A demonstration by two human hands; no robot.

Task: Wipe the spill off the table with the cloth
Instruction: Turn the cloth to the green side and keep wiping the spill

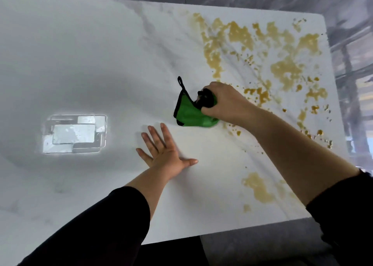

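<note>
Right hand [224, 102], grip tight around green cloth [189, 114] beside spill [284, 70]; left hand [165, 150] flat, released, on table [101, 54].

Green cloth [189, 112], black-edged; yellow-brown spill [282, 68]; white grey-veined table [101, 54].

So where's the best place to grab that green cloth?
Grab the bunched-up middle of the green cloth from above, as the right hand does now. The rest lies spread on the table, leaving little to pinch. Its thin black loop would probably let the cloth dangle.
</note>
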